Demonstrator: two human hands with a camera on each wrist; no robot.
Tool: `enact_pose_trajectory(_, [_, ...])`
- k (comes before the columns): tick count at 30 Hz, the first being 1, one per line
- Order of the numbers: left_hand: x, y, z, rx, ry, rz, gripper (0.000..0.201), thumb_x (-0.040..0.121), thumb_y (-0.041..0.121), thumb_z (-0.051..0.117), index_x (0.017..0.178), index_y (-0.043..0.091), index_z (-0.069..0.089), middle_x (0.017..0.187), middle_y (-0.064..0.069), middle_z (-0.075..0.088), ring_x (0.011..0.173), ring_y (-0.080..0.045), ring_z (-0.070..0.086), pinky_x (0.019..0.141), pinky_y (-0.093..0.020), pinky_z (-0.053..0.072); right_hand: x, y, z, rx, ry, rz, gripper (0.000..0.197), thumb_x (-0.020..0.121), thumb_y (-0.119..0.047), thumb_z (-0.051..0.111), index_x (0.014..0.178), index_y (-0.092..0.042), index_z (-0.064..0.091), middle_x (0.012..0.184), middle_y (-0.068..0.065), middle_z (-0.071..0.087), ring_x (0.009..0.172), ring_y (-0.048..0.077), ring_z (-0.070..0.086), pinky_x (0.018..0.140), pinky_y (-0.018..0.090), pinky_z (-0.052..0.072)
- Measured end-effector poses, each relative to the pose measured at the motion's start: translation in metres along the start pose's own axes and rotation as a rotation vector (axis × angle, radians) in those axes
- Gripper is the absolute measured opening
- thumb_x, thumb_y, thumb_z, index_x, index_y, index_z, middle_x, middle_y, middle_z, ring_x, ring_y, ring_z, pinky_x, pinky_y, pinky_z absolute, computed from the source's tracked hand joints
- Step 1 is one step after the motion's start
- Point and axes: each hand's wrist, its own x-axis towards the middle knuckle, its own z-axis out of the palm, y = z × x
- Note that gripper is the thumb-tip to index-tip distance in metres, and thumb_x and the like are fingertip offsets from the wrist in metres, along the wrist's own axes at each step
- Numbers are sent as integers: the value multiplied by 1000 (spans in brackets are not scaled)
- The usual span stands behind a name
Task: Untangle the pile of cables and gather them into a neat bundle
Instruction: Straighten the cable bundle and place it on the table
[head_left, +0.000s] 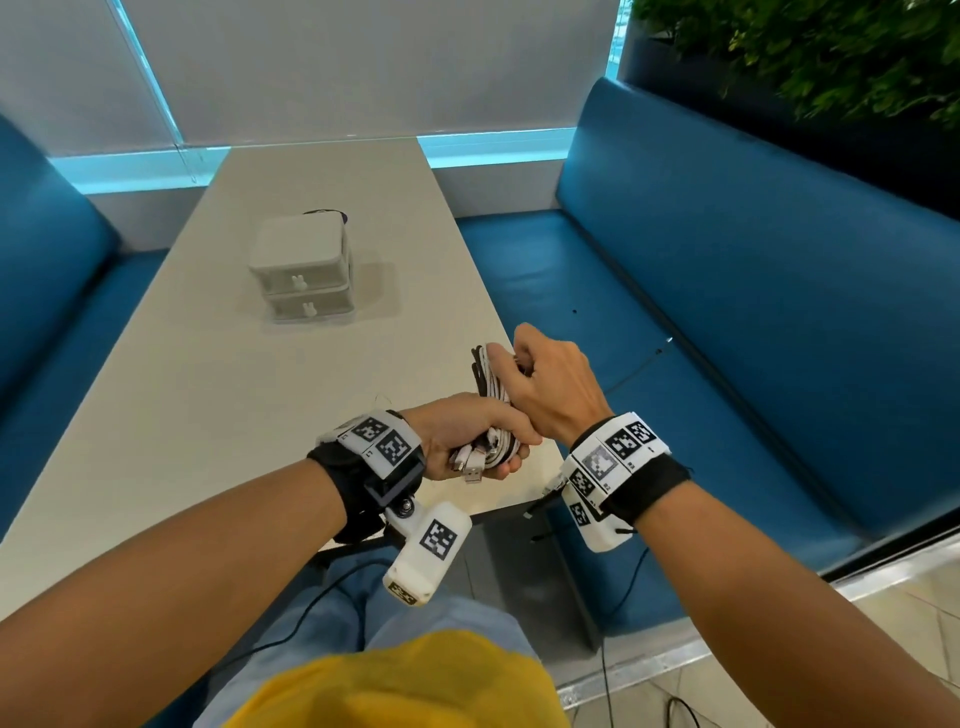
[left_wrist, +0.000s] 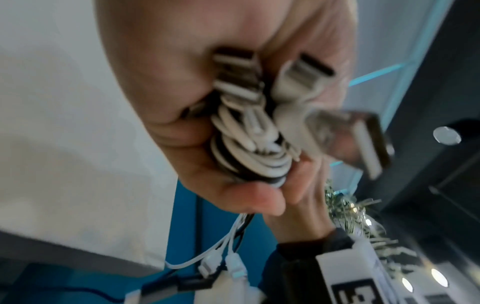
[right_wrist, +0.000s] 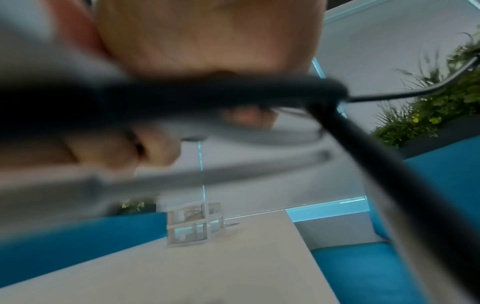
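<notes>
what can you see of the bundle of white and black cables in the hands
The bundle of white and black cables is folded into a tight elongated hank of smooth, plastic-looking cords. The left hand grips its near end, where silver USB plugs on white housings stick out. The right hand grips the upper part, its far loops poking past the fingers. It is held above the near corner of the pale table.

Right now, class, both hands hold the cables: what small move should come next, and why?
Probably tuck the loose USB plugs into the coil. The left hand grips the cable bundle at its lower end, the right hand grips its upper loops, yet the plugs stick out below.
</notes>
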Motion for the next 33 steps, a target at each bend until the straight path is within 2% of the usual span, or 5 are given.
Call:
enact_pose_trajectory(5, [-2, -4, -5, 131, 118, 62, 4, 75, -4, 59, 76, -1, 58, 59, -15, 54, 48, -23, 53, 46, -26, 45, 4, 2, -10, 129, -238, -23, 41, 97, -57, 28, 88, -17, 33, 66, 4, 45, 58, 20, 40, 57, 34, 34])
enact_pose_trajectory(11, [-9, -4, -29, 101, 185, 86, 7, 75, -4, 56, 77, 2, 59, 61, -13, 53, 50, -23, 52, 47, -26, 45, 5, 8, -32, -40, -615, -29, 67, 81, -55, 65, 136, -34, 32, 85, -2, 58, 73, 9, 55, 65, 23, 40])
enact_pose_trajectory(15, [-12, 5, -33, 35, 128, 138, 18, 80, -8, 50, 72, 8, 54, 63, -9, 48, 49, -21, 50, 47, -24, 44, 14, 7, -28, -64, -473, -40, 27, 89, -48, 58, 101, -23, 61, 79, -2, 64, 72, 16, 58, 67, 35, 48])
enact_pose_trajectory(22, [-17, 4, -32, 19, 103, 177, 16, 81, -7, 52, 88, 5, 58, 56, -11, 50, 46, -20, 52, 46, -25, 45, 25, -1, -27, 161, -309, 65, 34, 71, -42, 80, 63, -17, 58, 56, -5, 51, 51, 6, 41, 51, 23, 34])
enact_pose_trajectory(33, [-17, 2, -17, 49, 42, 246, 17, 79, -9, 50, 68, 1, 56, 55, -16, 57, 44, -20, 52, 47, -23, 45, 19, -22, 2, 940, -97, 308, 32, 79, -13, 75, 61, -10, 48, 74, 1, 65, 60, 12, 56, 56, 24, 47])
